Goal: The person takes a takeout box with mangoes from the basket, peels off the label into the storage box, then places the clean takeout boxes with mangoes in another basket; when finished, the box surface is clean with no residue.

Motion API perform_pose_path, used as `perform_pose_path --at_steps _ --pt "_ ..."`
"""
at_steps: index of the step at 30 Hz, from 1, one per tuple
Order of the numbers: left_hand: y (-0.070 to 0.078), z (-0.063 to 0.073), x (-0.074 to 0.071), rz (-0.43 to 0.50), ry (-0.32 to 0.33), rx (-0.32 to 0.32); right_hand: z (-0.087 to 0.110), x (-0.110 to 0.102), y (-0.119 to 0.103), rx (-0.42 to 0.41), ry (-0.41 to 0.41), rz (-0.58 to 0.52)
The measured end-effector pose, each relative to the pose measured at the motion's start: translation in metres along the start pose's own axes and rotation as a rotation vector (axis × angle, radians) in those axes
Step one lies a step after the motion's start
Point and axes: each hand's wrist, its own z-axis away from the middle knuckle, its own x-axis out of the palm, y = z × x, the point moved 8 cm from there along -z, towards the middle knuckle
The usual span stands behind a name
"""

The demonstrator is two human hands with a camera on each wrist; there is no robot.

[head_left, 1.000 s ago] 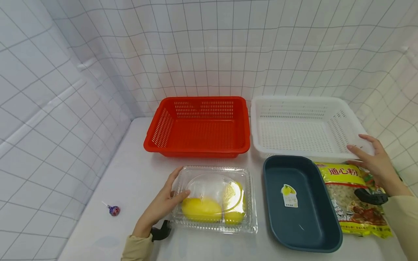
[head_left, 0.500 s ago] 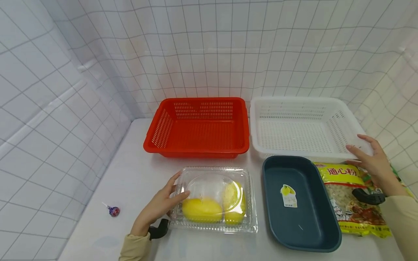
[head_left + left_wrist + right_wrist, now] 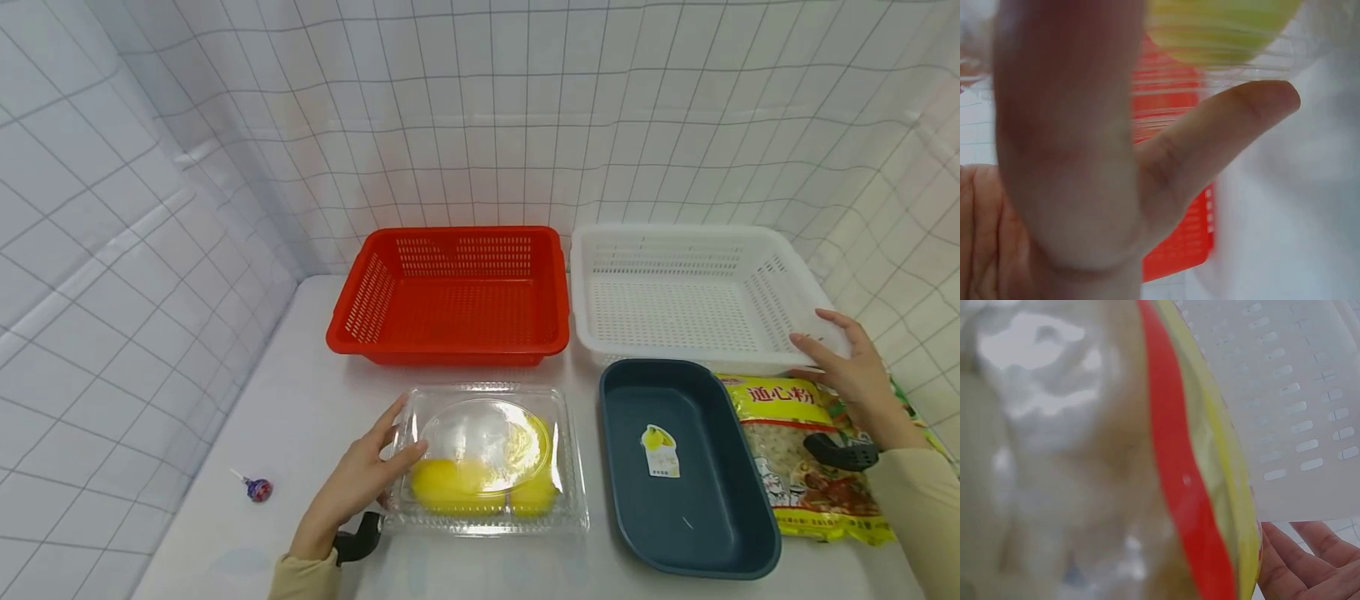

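Note:
My left hand (image 3: 358, 475) grips the left side of a clear plastic clamshell box (image 3: 480, 525), its thumb on the lid. Inside lie two yellow mango-shaped fruits (image 3: 450, 487). In the left wrist view, blurred fingers (image 3: 1216, 137) reach below the box, close to a yellow fruit (image 3: 1222, 31). My right hand (image 3: 858, 375) holds the right front corner of a white plastic basket (image 3: 675, 312), thumb over the rim. From the right wrist, fingers (image 3: 1291, 562) show beneath the basket's slotted wall (image 3: 1285, 412); a shiny bag (image 3: 1085, 456) hides the rest.
A red basket (image 3: 465, 312) stands at the back, beside the white one. In front of the white basket sits a dark blue tray (image 3: 690, 517) with a lemon-printed label. A pasta bag (image 3: 787, 433) lies under my right forearm. At left lies a wrapped lollipop (image 3: 258, 489).
The whole head view shifts slightly left. The fruits look lower within the clear box and the glare on its lid has grown. Both hands keep their hold.

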Motion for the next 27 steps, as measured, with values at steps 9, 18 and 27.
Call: perform_pose_path --at_steps 9,18,27 --pt "0.026 0.011 -0.023 0.03 0.004 0.038 0.0 0.001 -0.001 0.012 -0.002 -0.039" --pt "0.078 0.012 -0.046 0.001 -0.045 0.202 0.001 -0.001 0.001 0.022 0.011 -0.029" --pt "0.114 -0.031 -0.059 0.009 0.005 0.246 0.0 0.0 0.0 0.007 -0.005 -0.067"
